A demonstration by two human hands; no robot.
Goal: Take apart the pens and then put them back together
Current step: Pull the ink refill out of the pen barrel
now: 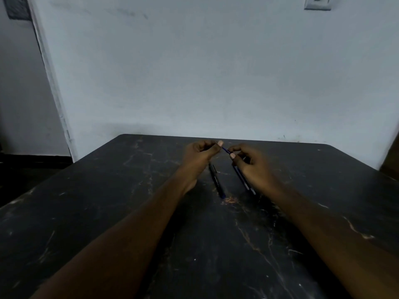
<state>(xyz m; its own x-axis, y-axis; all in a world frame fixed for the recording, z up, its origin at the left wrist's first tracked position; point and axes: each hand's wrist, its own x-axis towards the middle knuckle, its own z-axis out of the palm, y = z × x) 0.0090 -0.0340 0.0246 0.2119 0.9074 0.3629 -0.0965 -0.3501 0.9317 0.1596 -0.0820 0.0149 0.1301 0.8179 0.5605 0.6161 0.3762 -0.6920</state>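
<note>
Both hands are raised a little above the far middle of the dark table (108, 212). My left hand (199, 155) and my right hand (251, 162) pinch the two ends of a thin blue pen part (225, 150) that spans the small gap between them. Below the hands, a black pen (216, 180) with a blue tip lies flat, pointing towards me. To its right lies a blue pen (244, 180), partly hidden under my right hand. It is too dim to tell which part of a pen the held piece is.
The table is black with pale scratches and ends close to a light wall (205, 72) just beyond the hands. A doorway edge (54, 93) stands at the left. A wall switch (317, 3) is at the top right.
</note>
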